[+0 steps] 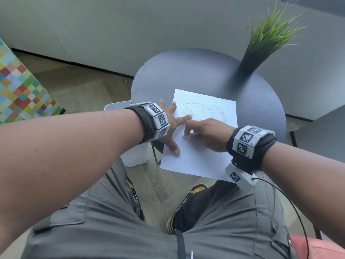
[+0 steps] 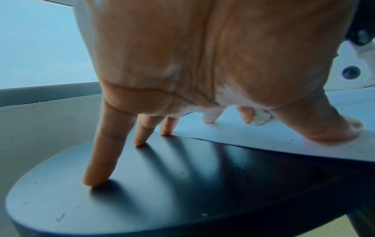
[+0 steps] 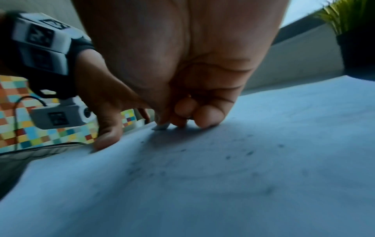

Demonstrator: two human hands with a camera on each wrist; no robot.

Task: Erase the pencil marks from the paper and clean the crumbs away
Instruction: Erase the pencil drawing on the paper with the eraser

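Observation:
A white sheet of paper [image 1: 197,156] lies on a round dark table [image 1: 186,71], its near edge hanging over the rim. Pencil scribbles [image 1: 205,111] cover its far half. My left hand [image 1: 172,126] lies spread with straight fingers, thumb and forefinger pressing the paper's left side, the other fingers on the table [image 2: 142,176]. My right hand [image 1: 203,131] pinches a small white eraser [image 1: 185,137] against the paper's middle. The eraser [image 2: 259,118] shows beside my left thumb in the left wrist view. Dark crumbs [image 3: 249,153] dot the paper [image 3: 202,192] in the right wrist view.
A tall black pot with green grass [image 1: 261,49] stands at the table's far right. A white bin [image 1: 134,152] sits on the floor left of the table, below my left wrist. A colourful checkered surface [image 1: 20,86] is at the far left. My knees are below the paper.

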